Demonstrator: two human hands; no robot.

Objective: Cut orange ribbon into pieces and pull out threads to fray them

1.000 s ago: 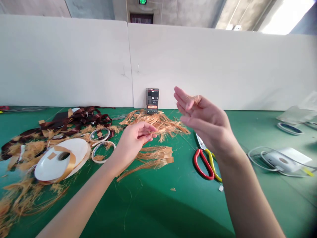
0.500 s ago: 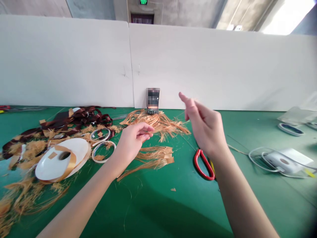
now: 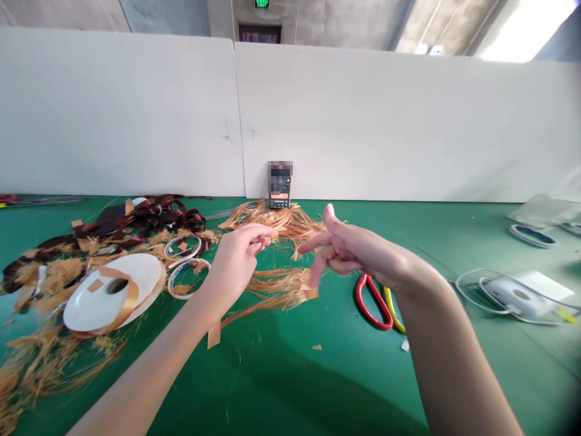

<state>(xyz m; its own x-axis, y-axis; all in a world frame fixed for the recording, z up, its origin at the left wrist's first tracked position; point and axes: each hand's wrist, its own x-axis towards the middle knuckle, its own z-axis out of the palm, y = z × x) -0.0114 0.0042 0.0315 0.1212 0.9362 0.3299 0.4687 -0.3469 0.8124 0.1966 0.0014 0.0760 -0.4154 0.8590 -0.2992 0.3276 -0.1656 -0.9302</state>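
My left hand is closed in a pinch around a tan ribbon strip, whose flat end hangs below my wrist. A small frayed bit of it sticks out at the fingertips. To its right, my right hand is open, thumb raised and fingers apart, holding nothing; its fingertips are slightly blurred. Beneath the hands lie several frayed ribbon strips with uncut flat ends. Behind them spreads a larger pile of frayed ribbon. Scissors with one red handle and one yellow handle lie partly hidden under my right forearm.
A white spool with tan ribbon lies at left, beside two white tape rings, dark brown ribbon and loose fibres. A phone leans on the white partition. At right is a white device with a cable.
My right hand has come down and left toward my left hand, and its fingers have spread. The ribbon strip's flat end now shows below my left wrist.
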